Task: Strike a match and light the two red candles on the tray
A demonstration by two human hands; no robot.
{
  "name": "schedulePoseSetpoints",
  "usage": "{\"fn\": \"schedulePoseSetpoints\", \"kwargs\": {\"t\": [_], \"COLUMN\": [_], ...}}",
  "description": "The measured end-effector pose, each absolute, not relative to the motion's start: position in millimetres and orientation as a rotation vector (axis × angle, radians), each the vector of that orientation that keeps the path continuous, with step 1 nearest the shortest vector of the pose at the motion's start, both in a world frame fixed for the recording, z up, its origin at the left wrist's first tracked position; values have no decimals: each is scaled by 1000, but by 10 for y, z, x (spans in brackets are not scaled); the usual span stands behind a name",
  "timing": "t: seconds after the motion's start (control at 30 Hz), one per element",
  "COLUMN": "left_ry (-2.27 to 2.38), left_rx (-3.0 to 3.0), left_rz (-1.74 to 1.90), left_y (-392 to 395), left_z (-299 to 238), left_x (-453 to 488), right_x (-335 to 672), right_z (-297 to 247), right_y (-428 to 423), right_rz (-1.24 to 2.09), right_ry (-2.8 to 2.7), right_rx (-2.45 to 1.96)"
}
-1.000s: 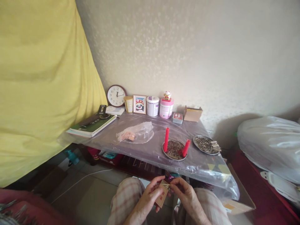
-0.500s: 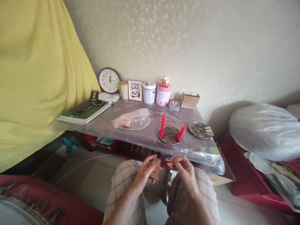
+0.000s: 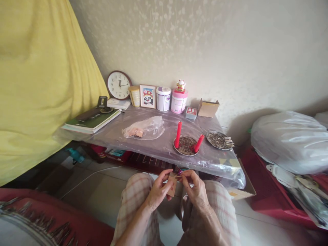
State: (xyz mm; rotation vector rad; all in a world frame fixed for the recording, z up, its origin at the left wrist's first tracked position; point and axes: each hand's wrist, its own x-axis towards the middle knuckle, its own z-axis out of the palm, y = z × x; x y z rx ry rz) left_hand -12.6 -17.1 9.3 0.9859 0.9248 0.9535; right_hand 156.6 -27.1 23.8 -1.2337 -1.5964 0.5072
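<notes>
Above my lap, my left hand (image 3: 158,191) grips a small brown cardboard matchbox (image 3: 172,185) between thumb and fingers. My right hand (image 3: 196,192) pinches a thin matchstick (image 3: 178,176), whose tip lies close to the top of the box; whether they touch I cannot tell. Beyond the hands, on the table, a round metal plate (image 3: 186,154) carries a taller upright red candle (image 3: 178,134) and a shorter tilted red candle (image 3: 199,143). No flame shows on either. To its right, several matchsticks (image 3: 228,141) rest on the edge of a second plate (image 3: 216,147).
Clear plastic covers the low table (image 3: 128,145). On it are a plastic bag (image 3: 153,126), books (image 3: 92,122), a wall clock (image 3: 119,84), a picture frame (image 3: 148,97), tins and an open carton (image 3: 208,108). A red bin (image 3: 266,191) holding bags stands at right.
My right hand has moved left, bringing the matchstick up to the matchbox. My left hand keeps its hold on the box, nearly in place. The view has shifted slightly.
</notes>
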Motion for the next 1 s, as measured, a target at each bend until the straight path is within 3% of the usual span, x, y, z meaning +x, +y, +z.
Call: {"fn": "schedulePoseSetpoints", "kwargs": {"t": [0.7,1.0], "left_ry": [965,951], "left_rx": [1095,1069], "left_rz": [887,873], "left_y": [-205,-225], "left_z": [58,78], "left_x": [-99,-86], "right_x": [1569,1493], "right_z": [239,289], "right_y": [-263,-278], "right_rz": [113,444], "right_ry": [-1880,-1759], "right_rx": [-1222,-1218]}}
